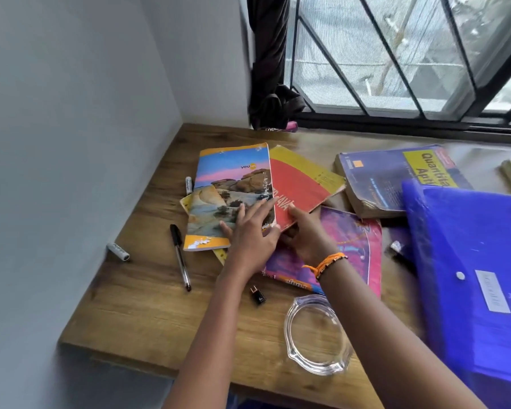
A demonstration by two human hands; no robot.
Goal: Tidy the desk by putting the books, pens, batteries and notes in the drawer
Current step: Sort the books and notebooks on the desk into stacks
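Head view:

- Left hand (250, 231) laid flat, fingers spread and straight, on the landscape notebook (233, 184) at centre frame; pressing, not gripping.
- Right hand (306, 234) just right of it, thumb over the near edge of the red book (301, 184), fingers apparently tucked under (underside hidden, so cannot tell how firm the pinch is).
- Both thin paperbacks overlapping a pink notebook (351, 240): likely light and floppy, glossy covers apt to slide over one another; best squared into a stack and taken at the spine edge with both hands.
- Thick blue textbook (396, 178) at right of centre, worn at the corners: probably heavy and stiff; better lifted alone, one hand under.
- Black pen (180, 256) lower left of the books, batteries (118, 251) (188, 184) near the left wall (round, likely to roll): pinch at mid-length.
- Blue plastic folder (478, 261) at right edge, slick and bendy by the look.
- Glass ashtray (314, 335) near the front edge of the desk (136, 314), fragile; small black adapter (258, 296) beside it.
- Drawer not in frame.
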